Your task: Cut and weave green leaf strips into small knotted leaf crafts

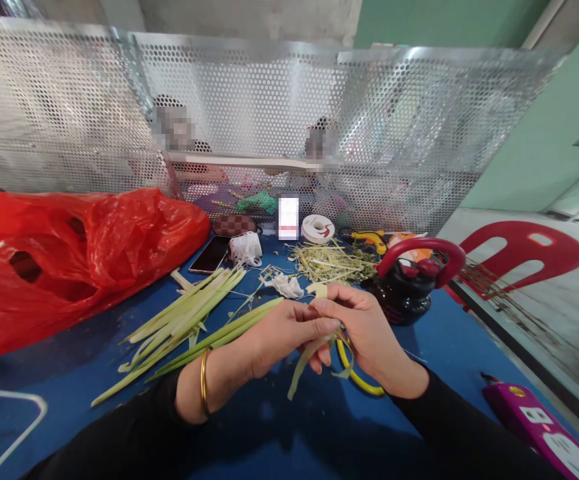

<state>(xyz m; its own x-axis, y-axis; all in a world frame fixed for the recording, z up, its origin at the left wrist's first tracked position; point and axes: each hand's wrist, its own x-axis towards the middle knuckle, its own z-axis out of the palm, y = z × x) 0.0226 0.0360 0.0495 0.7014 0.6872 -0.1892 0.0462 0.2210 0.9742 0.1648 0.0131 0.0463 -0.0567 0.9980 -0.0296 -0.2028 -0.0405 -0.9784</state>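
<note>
My left hand (pixel 289 333) and my right hand (pixel 362 323) meet above the table, fingers closed together around a pale green plant strip (pixel 306 365). Its loose, curled ends hang below the fingers, and a folded pale end pokes out above my right fingers. Part of a yellow curved band (pixel 356 373) shows beneath my right hand; the rest is hidden, so I cannot tell whether it is held. Beside my left wrist lie long green stalks (pixel 229 327), with a bundle of pale, flat stalks (pixel 189 313) further left.
On the blue table (pixel 249 433) stand a red plastic bag (pixel 94 247), a phone (pixel 210 255), white string (pixel 245 249), a white spool (pixel 318 229), shredded trimmings (pixel 332 262) and a black kettle-shaped weight (pixel 404 290). A purple power strip (pixel 534 420) lies front right. A perforated metal screen (pixel 259 87) rises behind.
</note>
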